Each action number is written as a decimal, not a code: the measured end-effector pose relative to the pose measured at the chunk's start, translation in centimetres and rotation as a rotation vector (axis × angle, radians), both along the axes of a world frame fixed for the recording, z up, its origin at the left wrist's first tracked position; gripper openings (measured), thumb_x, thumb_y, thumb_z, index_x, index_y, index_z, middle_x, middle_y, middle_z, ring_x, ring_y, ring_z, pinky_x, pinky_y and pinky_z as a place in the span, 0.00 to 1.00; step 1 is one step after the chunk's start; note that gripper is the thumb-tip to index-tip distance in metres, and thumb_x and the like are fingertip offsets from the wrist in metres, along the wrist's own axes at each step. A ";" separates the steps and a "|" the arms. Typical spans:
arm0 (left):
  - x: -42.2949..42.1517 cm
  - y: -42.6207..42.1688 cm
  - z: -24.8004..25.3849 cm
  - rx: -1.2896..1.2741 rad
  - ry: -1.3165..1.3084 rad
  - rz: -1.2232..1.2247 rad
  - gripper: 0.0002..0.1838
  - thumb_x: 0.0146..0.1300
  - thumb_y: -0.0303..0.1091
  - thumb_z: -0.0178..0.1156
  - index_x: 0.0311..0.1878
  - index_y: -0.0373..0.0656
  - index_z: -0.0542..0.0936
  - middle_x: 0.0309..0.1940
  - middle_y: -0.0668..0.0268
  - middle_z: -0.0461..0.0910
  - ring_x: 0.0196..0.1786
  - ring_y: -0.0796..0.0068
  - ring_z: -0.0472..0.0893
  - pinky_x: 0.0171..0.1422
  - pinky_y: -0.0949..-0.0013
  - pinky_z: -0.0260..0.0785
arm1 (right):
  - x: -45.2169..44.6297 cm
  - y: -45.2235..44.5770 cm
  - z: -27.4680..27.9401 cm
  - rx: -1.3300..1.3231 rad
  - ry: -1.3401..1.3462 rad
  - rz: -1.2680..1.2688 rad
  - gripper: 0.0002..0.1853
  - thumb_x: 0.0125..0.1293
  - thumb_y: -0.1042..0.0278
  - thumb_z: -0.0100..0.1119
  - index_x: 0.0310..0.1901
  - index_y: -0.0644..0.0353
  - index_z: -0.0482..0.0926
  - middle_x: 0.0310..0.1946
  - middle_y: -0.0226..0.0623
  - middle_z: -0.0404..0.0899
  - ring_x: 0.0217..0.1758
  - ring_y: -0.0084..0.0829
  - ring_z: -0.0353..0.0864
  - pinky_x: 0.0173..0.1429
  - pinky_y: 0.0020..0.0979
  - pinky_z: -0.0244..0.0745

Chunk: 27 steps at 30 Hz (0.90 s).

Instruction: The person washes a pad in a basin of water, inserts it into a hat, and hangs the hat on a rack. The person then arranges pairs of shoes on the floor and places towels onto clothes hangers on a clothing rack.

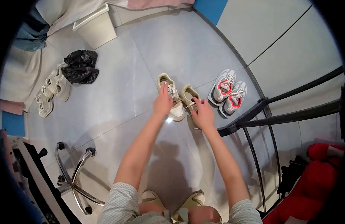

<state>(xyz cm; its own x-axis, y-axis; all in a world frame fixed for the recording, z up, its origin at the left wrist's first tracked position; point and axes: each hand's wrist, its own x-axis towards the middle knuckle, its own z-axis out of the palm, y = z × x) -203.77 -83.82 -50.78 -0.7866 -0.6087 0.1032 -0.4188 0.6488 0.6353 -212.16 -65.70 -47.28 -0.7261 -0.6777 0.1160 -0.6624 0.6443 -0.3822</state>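
Observation:
A pair of worn off-white sneakers stands on the floor in front of me, heels pointing away and toes toward me. My left hand [163, 103] lies over the left sneaker [177, 112], its fingers stretched forward along the tongue and opening. At the right sneaker [188, 92], my right hand [202, 112] has its thumb and fingers bent at the white lace [190, 105]. This hand covers much of that shoe's front. Just right of it stands a pair of grey-and-white running shoes [229, 91] with orange-red collars.
A black metal frame [251, 117] stands close on the right, beside red fabric [318, 186]. A chrome wheeled chair base [72, 183] is at lower left. Further left are a black plastic bag [81, 67] and several white shoes [51, 84]. A white bin [96, 28] stands behind.

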 end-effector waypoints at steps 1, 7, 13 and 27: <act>-0.1 -0.1 -0.4 -0.034 -0.031 -0.026 0.33 0.54 0.34 0.56 0.64 0.45 0.57 0.65 0.60 0.58 0.39 0.56 0.79 0.36 0.56 0.72 | 0.0 0.2 -0.3 0.023 0.020 0.009 0.25 0.49 0.65 0.62 0.53 0.48 0.71 0.39 0.40 0.69 0.41 0.40 0.75 0.40 0.40 0.73; -1.3 -0.4 1.4 -0.205 -0.351 0.045 0.35 0.49 0.45 0.63 0.60 0.47 0.64 0.56 0.65 0.66 0.39 0.62 0.79 0.37 0.60 0.72 | -1.1 0.9 -2.5 0.098 0.073 0.066 0.21 0.53 0.63 0.60 0.50 0.47 0.72 0.38 0.39 0.70 0.41 0.40 0.75 0.39 0.40 0.73; 2.4 -1.9 1.9 -0.338 -0.273 -0.040 0.17 0.48 0.47 0.64 0.37 0.45 0.80 0.41 0.64 0.76 0.43 0.64 0.77 0.41 0.60 0.71 | -1.2 0.8 -2.6 0.042 0.016 0.058 0.13 0.57 0.64 0.55 0.45 0.47 0.73 0.36 0.38 0.71 0.40 0.41 0.75 0.39 0.41 0.73; 17.4 17.1 0.2 0.368 -0.001 0.162 0.18 0.52 0.41 0.63 0.42 0.43 0.72 0.34 0.63 0.71 0.30 0.65 0.75 0.35 0.63 0.69 | 3.3 -0.3 -1.8 0.131 0.194 0.624 0.08 0.53 0.67 0.54 0.36 0.49 0.78 0.33 0.36 0.73 0.36 0.37 0.79 0.37 0.37 0.73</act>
